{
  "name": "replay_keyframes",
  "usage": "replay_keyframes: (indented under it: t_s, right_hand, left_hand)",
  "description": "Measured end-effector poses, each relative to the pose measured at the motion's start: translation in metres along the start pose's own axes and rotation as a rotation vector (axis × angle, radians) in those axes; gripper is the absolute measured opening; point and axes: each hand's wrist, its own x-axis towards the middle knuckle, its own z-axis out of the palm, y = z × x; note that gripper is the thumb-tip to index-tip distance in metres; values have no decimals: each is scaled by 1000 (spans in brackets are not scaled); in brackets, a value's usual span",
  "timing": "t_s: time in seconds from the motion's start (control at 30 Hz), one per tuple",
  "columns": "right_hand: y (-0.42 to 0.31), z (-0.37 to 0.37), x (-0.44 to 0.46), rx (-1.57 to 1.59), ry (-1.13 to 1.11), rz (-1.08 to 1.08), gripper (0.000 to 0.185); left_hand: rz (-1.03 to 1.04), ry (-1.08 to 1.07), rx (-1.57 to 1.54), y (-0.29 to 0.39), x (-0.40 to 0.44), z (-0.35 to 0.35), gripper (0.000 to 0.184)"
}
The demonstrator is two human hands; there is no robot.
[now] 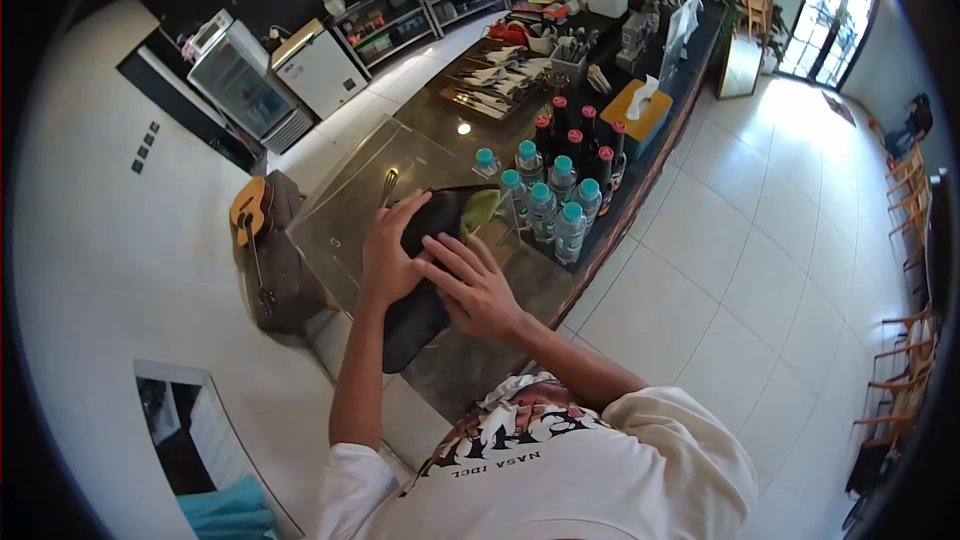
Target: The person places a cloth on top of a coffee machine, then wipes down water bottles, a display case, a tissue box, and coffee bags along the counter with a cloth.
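Observation:
A black cloth [418, 325] with an olive-green part [481, 208] at its far end lies over the dark tabletop before me. My left hand [393, 250] grips the cloth's left side, its fingers bent over the edge. Across the middle of the cloth, my right hand [470, 288] holds the fabric, with its fingertips close to my left thumb. A fork [389, 183] shows its tines just beyond my left fingers; its handle is hidden. Whatever lies under the cloth cannot be seen.
Water bottles [541, 208] with teal caps and dark red-capped bottles [574, 148] stand to the right. Further back are a tray of wrapped cutlery [497, 80] and a tissue box [636, 110]. A clear sheet [345, 180] covers part of the tabletop. A guitar [252, 208] leans at the left.

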Motion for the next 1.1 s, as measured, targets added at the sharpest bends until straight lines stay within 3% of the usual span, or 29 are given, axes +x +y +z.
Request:
replay_keyframes:
  t_s: [0.03,0.07,0.13,0.17,0.33,0.4,0.43,0.47,0.53,0.6,0.67,0.7,0.83,0.9,0.97,1.1]
  right_hand:
    - [-2,-1,-7,2,12,19,58]
    - [-4,-3,-14,-25,29,95,59]
    - [-11,-5,-18,-61,57,168,59]
    - [-17,-5,-20,-83,79,231,59]
    - [-32,-12,-2,-46,175,297,60]
    - [-28,-12,8,42,115,92,60]
    - [-22,-8,10,44,119,90,60]
    - [-13,-1,9,73,62,28,59]
    - [11,16,7,131,-48,-89,56]
    - [24,17,-3,29,-22,-164,54]
    - [26,11,-4,-28,-23,-146,55]
    - [26,12,-4,-27,-21,-142,55]
    - [33,11,6,11,160,-11,48]
    - [38,9,16,46,257,55,44]
    - [41,5,26,-60,369,129,35]
    - [26,16,29,-74,310,128,27]
  left_hand:
    - [-66,76,-192,5,-1,2,50]
    - [-59,59,-195,4,-4,2,50]
    - [-206,442,-294,0,-3,4,36]
    - [-220,526,-308,-5,-3,5,25]
    - [-293,376,-169,-14,-9,10,23]
    - [-389,339,-342,-12,-11,20,24]
    - [-448,365,-528,-10,-13,19,24]
    - [-444,363,-526,-3,-15,14,24]
    - [-399,415,-1089,11,-20,2,24]
    - [-379,316,-1031,2,-21,-13,23]
    - [-299,303,-536,8,-11,-29,23]
    - [-304,224,-433,-6,-14,-28,28]
    - [-326,-8,-187,-3,-26,-12,37]
    - [-161,-150,93,-4,-31,-9,48]
    - [-201,-138,21,-6,-28,-9,51]
    - [-213,-126,2,-9,-29,-7,57]
